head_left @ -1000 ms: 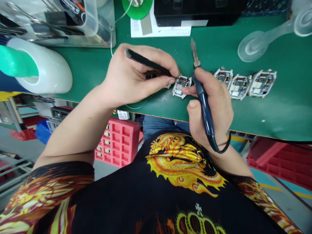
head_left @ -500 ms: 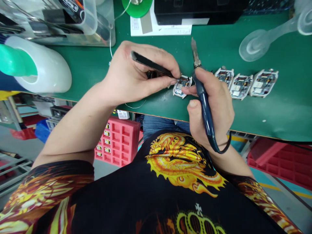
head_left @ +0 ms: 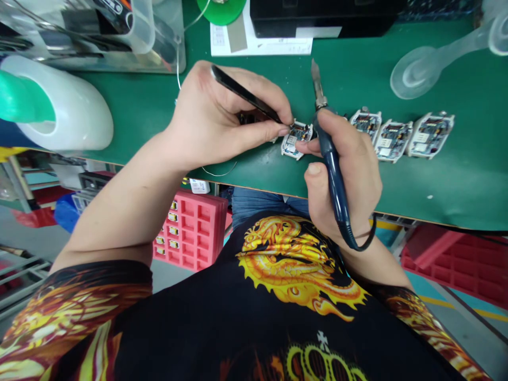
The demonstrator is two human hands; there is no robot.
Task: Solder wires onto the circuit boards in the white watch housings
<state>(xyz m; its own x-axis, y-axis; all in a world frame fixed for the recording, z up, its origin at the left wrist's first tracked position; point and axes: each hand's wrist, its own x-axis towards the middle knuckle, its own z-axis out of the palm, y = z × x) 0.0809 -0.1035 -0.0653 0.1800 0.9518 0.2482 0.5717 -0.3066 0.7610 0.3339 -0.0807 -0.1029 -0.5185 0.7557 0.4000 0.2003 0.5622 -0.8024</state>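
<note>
Black tweezers (head_left: 246,96) are pinched in my left hand (head_left: 222,119), their tips down at a small white-framed watch circuit board (head_left: 291,143) on the green table. What the tips grip is too small to make out. My right hand (head_left: 351,169) is closed around a dark blue soldering iron (head_left: 332,166), its tip pointing up and away from the board. A finger of that hand touches the board's lower right side. To the right lie three similar boards, among them one nearest my hand (head_left: 365,123), a middle one (head_left: 392,142) and an outer one (head_left: 431,135).
A white bottle with a green top (head_left: 75,106) and a clear tool bin (head_left: 143,29) stand at the left. A green solder spool (head_left: 226,11), papers (head_left: 273,47) and a black box (head_left: 321,18) lie at the back. Pink trays (head_left: 198,227) are below the table edge.
Both hands, the tweezers and the soldering iron hold nearly the same pose at the board. The whole view has shifted slightly.
</note>
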